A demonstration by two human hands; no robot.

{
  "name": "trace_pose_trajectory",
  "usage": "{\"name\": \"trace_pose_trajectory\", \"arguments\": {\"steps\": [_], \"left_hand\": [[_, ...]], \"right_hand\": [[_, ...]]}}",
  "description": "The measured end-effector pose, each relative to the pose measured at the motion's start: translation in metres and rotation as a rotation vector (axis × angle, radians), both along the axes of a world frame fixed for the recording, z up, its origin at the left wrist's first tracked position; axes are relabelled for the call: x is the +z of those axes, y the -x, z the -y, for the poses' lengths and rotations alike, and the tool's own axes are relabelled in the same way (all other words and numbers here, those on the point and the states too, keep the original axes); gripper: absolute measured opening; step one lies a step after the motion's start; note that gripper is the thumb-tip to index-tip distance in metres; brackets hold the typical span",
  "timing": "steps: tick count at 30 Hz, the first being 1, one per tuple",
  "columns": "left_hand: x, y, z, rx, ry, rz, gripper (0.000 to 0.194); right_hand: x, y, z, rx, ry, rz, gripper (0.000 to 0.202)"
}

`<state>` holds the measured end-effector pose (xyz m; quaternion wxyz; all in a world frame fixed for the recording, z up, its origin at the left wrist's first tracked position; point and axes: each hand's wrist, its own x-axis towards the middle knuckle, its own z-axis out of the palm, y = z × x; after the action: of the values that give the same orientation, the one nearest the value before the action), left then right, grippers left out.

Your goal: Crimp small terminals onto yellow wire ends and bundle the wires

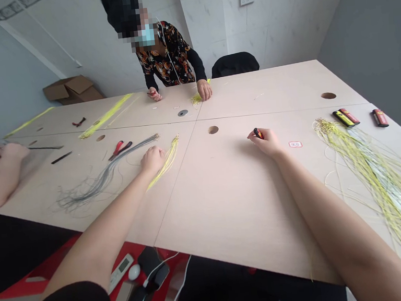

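Note:
My left hand (153, 159) is closed and lowered to the table, against the left side of a short bundle of yellow wires (169, 160). Its fingertips are turned away, so what they grip, if anything, is hidden. Left of it lies a longer bundle of grey wires (111, 173), fanned out at its near end. My right hand (267, 143) is closed around a small black object (258, 133) with reddish marks; only its end shows, too little to tell its kind. A small red-bordered label (295, 144) lies just right of this hand.
Yellow wires (372, 164) spread along the right side, near red and yellow-black packs (346, 118). Red-handled pliers (119, 149) lie beyond the grey wires. A masked co-worker (167, 52) handles yellow pieces opposite; another person's hands (3, 152) are at left. Round holes (213, 129) pierce the table.

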<state>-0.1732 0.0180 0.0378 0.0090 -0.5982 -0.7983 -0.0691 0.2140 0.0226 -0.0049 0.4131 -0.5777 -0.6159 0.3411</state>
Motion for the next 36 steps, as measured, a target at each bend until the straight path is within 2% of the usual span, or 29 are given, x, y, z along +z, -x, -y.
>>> {"name": "trace_pose_trajectory", "arguments": {"steps": [5, 9, 13, 15, 18, 20, 22, 25, 30, 36], "left_hand": [[0.002, -0.003, -0.002, -0.021, -0.141, 0.179, 0.019], [0.006, -0.026, 0.002, -0.112, -0.216, 0.319, 0.016], [0.006, -0.076, 0.008, -0.446, -0.352, 0.396, 0.011], [0.001, -0.107, 0.007, -0.631, -0.373, 0.419, 0.016], [-0.014, -0.151, 0.003, -0.924, -0.338, 0.417, 0.015], [-0.028, -0.17, 0.0, -1.026, -0.341, 0.431, 0.012], [-0.04, -0.18, -0.003, -1.069, -0.329, 0.447, 0.011], [-0.051, -0.18, -0.005, -1.091, -0.296, 0.453, 0.016], [-0.052, -0.175, -0.005, -1.092, -0.316, 0.432, 0.025], [-0.053, -0.177, -0.006, -1.11, -0.353, 0.465, 0.026]], "right_hand": [[0.003, 0.001, 0.002, 0.003, -0.004, 0.011, 0.022], [0.006, 0.002, 0.004, 0.007, -0.015, 0.018, 0.021], [0.003, 0.001, 0.001, 0.016, -0.028, 0.013, 0.021], [0.001, 0.0, -0.001, 0.016, -0.03, 0.005, 0.022], [0.0, -0.001, -0.001, 0.007, -0.027, -0.04, 0.023], [0.003, -0.002, 0.002, 0.004, -0.022, -0.072, 0.024], [0.007, -0.002, 0.006, 0.008, -0.023, -0.088, 0.024], [0.013, 0.0, 0.01, 0.033, -0.033, -0.087, 0.024], [0.018, 0.003, 0.013, 0.19, -0.03, -0.016, 0.024], [0.016, 0.002, 0.011, 0.33, -0.004, 0.065, 0.03]]}}
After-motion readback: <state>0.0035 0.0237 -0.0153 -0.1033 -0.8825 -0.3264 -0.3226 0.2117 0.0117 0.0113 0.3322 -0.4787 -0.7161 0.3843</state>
